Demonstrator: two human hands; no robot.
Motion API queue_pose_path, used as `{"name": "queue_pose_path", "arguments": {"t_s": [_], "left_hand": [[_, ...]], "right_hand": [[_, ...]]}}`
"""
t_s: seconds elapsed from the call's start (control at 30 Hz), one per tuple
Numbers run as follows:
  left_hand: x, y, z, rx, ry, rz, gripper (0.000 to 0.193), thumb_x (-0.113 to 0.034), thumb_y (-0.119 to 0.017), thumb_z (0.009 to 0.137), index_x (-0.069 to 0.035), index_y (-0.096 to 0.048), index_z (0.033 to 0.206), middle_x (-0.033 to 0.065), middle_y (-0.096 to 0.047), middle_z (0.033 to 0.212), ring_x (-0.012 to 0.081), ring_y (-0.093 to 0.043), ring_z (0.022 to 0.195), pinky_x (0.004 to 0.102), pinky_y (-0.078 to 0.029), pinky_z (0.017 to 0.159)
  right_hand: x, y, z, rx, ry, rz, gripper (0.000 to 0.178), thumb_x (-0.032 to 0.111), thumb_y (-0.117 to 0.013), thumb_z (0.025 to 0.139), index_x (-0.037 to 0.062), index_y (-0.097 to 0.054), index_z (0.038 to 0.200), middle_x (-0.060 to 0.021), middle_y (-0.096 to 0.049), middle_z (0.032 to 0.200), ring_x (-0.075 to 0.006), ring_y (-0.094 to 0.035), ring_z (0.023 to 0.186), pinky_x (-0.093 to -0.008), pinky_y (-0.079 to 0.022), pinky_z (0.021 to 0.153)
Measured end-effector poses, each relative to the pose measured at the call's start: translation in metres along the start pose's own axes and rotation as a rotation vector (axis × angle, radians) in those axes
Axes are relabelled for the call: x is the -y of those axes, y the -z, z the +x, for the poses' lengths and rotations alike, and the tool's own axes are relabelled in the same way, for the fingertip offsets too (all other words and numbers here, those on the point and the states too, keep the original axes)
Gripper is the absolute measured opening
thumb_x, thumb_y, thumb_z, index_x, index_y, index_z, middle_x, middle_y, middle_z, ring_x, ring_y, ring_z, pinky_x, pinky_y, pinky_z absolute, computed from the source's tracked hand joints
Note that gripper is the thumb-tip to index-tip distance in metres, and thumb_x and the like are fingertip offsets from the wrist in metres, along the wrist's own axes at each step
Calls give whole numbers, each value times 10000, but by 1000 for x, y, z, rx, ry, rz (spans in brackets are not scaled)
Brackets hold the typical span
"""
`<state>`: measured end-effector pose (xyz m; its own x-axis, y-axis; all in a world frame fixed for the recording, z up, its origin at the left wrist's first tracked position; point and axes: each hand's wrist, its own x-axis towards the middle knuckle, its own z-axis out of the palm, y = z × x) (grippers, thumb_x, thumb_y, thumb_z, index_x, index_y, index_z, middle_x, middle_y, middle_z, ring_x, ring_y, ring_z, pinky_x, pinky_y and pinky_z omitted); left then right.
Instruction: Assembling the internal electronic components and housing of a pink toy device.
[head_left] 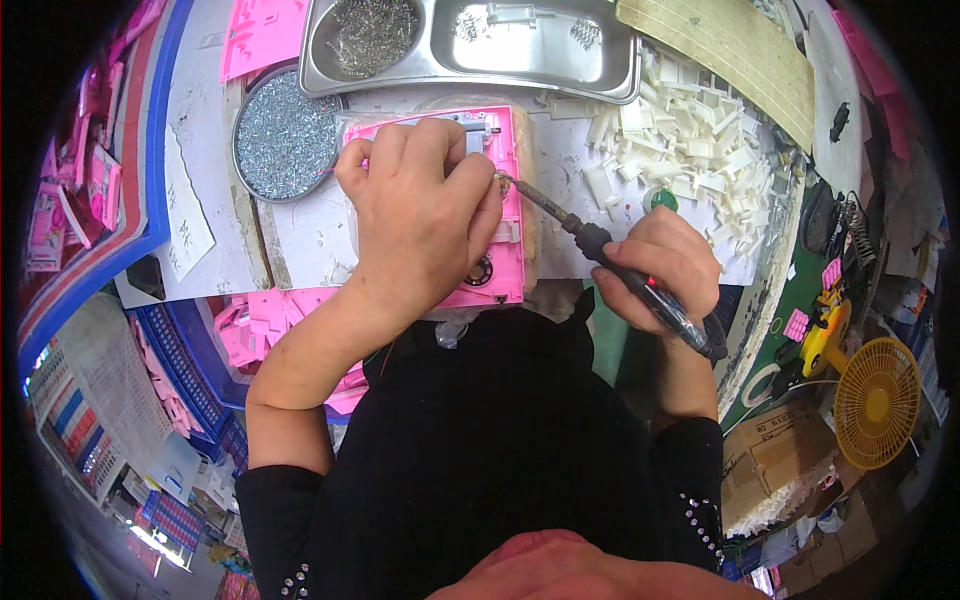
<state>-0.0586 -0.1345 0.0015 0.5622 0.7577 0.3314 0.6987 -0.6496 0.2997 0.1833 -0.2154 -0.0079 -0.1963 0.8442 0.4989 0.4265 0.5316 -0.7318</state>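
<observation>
A pink plastic housing (512, 255) lies on a pale pad at the table's front edge, a grey part showing along its far side and a round black part near its front. Bent over it is my left hand (425, 195), fingers curled and pinched down at its right side; whatever they hold is hidden beneath them. A bit of thin red wire shows by that hand. My right hand (660, 270) grips a soldering iron (625, 270) by its dark handle, a small red light glowing on it. The iron's tip reaches the housing's right side, close beside my left fingertips.
A round dish of small metal pieces (285, 135) stands left of the housing. Behind it is a steel tray (425, 75) with tiny metal parts. White plastic pieces (690, 150) are heaped at the right. Pink parts (265, 325) fill a blue bin; a yellow fan (878, 402) stands far right.
</observation>
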Motion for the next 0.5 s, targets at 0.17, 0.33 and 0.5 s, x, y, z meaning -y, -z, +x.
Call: {"name": "queue_pose_path", "arguments": {"t_s": [0.17, 0.33, 0.5], "left_hand": [[0, 0, 1, -12, -5, 1, 133, -200, -744, 791, -144, -625, 769, 6, -535, 946, 225, -501, 912, 439, -282, 873], [0, -1, 1, -15, -8, 7, 137, -201, -746, 793, -144, -624, 766, 7, -532, 940, 224, -499, 905, 438, -283, 864], [-1, 0, 1, -15, -11, 14, 138, -198, -748, 792, -146, -623, 765, 5, -531, 938, 222, -498, 901, 434, -283, 857]], "right_hand": [[-7, -5, 1, -24, 51, -7, 319, 3, -853, 682, 47, -702, 960, -44, -591, 663, -200, -554, 553, -302, -397, 483], [-3, 1, -2, -5, 0, 3, 315, -38, -815, 653, -4, -688, 939, -95, -614, 703, -241, -570, 590, -339, -423, 540], [-1, 4, -1, -34, -3, 9, 317, -41, -811, 652, -15, -683, 940, -100, -604, 700, -247, -567, 597, -344, -428, 552]]}}
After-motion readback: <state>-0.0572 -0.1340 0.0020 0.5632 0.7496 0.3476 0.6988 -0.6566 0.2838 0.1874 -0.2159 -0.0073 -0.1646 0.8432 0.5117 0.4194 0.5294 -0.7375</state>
